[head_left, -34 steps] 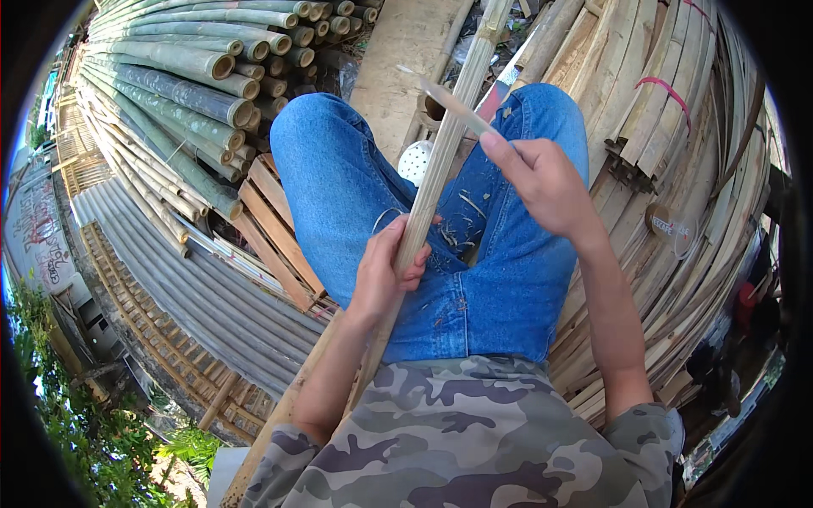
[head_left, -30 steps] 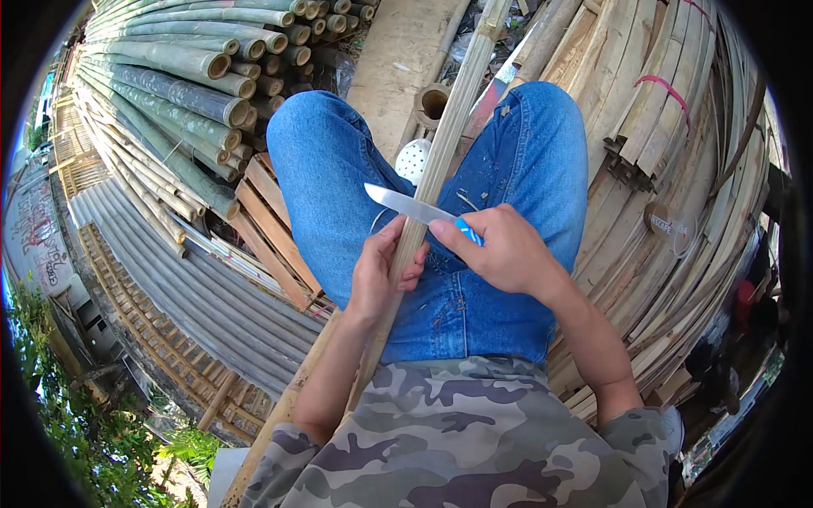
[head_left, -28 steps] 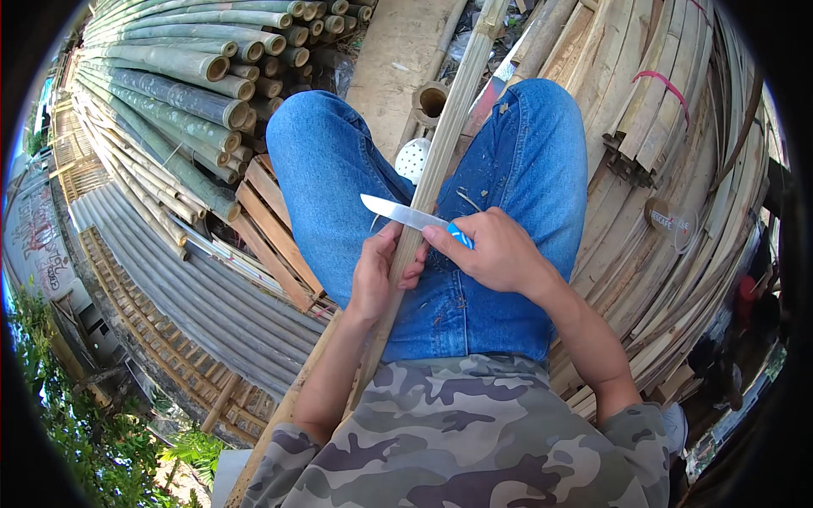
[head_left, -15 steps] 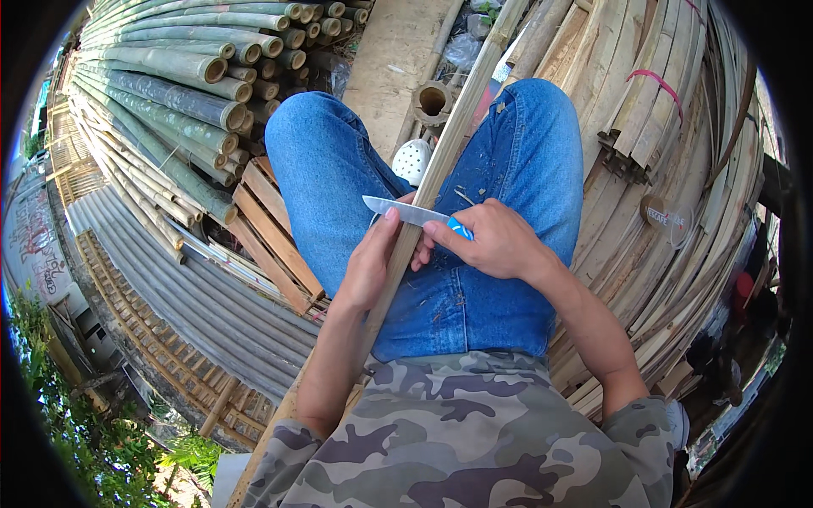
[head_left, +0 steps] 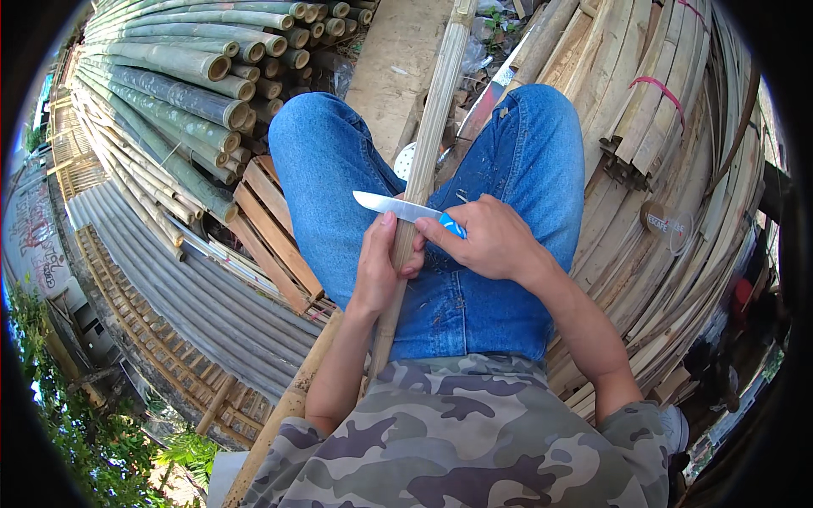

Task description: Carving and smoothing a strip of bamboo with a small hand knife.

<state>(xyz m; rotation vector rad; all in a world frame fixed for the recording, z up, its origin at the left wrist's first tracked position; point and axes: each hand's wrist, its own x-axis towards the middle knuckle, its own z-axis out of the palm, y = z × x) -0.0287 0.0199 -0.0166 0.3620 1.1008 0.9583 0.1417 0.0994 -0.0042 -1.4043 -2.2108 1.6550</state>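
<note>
A long bamboo strip (head_left: 438,118) slants up between my knees, its lower end against my shirt. My left hand (head_left: 381,258) wraps round it from beneath, with the thumb up by the blade. My right hand (head_left: 491,237) is closed on the blue handle of a knife (head_left: 385,204). The steel blade lies crosswise over the strip, tip to the left. My right thumb presses near the base of the blade, over the strip.
Green bamboo poles (head_left: 195,102) are stacked at the far left, beside a wooden crate (head_left: 271,229) and corrugated sheets (head_left: 186,288). Split bamboo slats (head_left: 644,254) cover the right side, with a tied bundle (head_left: 648,127) among them. A white shoe (head_left: 406,159) shows past the strip.
The bamboo strip has swung to a steeper angle and now covers where an open pole end showed. The knife has shifted slightly left across it, both hands keeping their grip.
</note>
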